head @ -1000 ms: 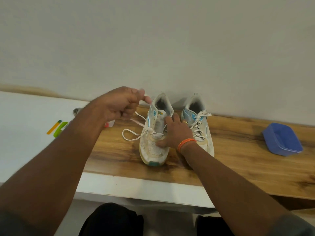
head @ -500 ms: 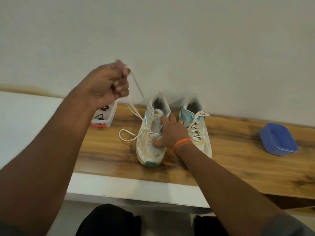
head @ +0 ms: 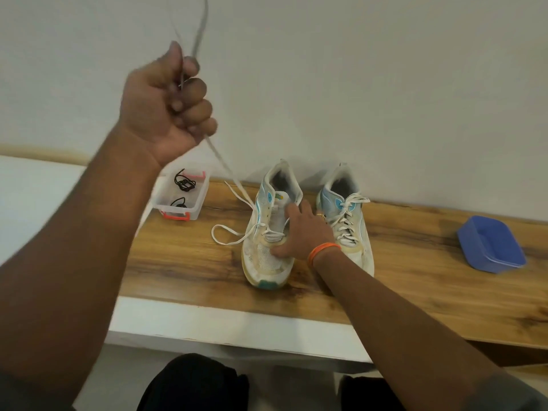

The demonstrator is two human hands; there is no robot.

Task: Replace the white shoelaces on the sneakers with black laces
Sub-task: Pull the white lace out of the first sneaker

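Note:
Two white and blue sneakers stand side by side on the wooden table [head: 415, 286]. My left hand [head: 169, 108] is raised high at the left and grips the white lace [head: 225, 167] of the left sneaker [head: 267, 232], which runs taut from my fist down to the shoe. A loose loop of that lace lies on the wood to the shoe's left. My right hand [head: 299, 232] holds the left sneaker across its tongue and laces. The right sneaker [head: 347, 221] is still fully laced in white. Black laces [head: 184, 183] lie in a small clear box [head: 194, 207].
A blue plastic container [head: 492, 244] sits at the right of the table. The clear box with red clips stands at the table's left end, near a white surface [head: 35, 191]. A white wall rises right behind the shoes. My knees show below the table's edge.
My left hand has risen from beside the shoe to well above it, drawing the white lace out and up. My right hand has stayed on the left sneaker.

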